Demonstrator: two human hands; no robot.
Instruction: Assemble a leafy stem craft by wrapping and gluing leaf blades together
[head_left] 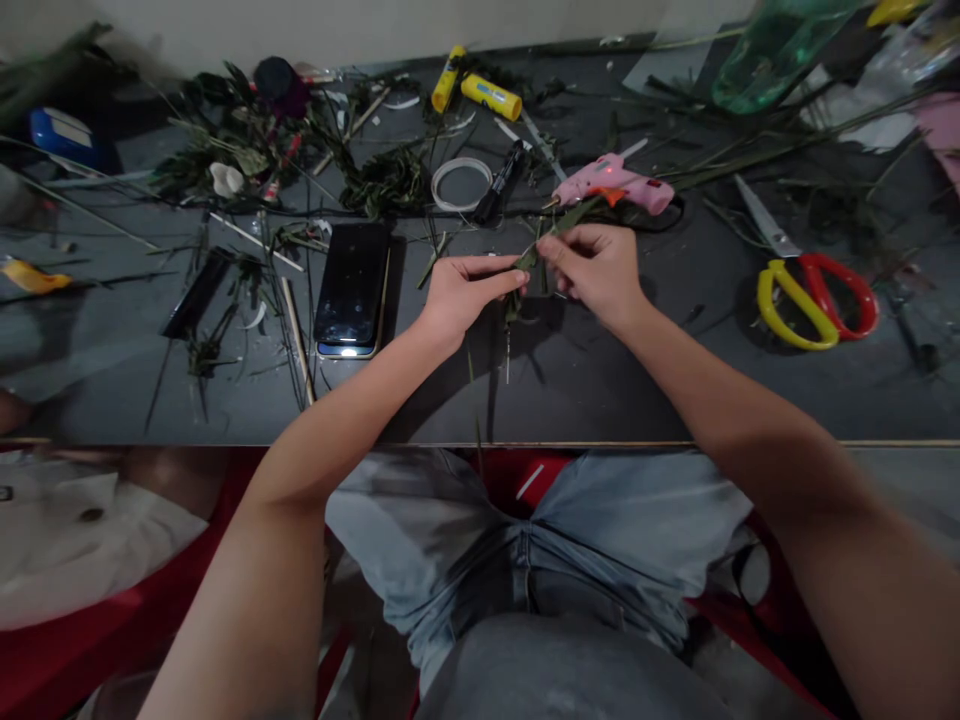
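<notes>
Between my two hands, above the dark table (600,385), is a long green leaf strip (576,215). The thumb and fingers of my left hand (465,295) pinch its lower part, where folded leaf and thin strands hang down. My right hand (596,268) pinches the strip a little to the right, and its upper end sticks out past the fingers. Just behind my right hand lies a pink glue gun (615,186) with a small red light on. A phone (351,285) lies left of my left hand.
Red-and-yellow scissors (814,290) lie open at the right. Yellow glue sticks (491,97), a white tape ring (461,184) and a black marker (501,182) lie behind. Leaf scraps (382,180) cover the left. A green bottle (776,55) is at the back right. Another person's clothing (75,540) shows lower left.
</notes>
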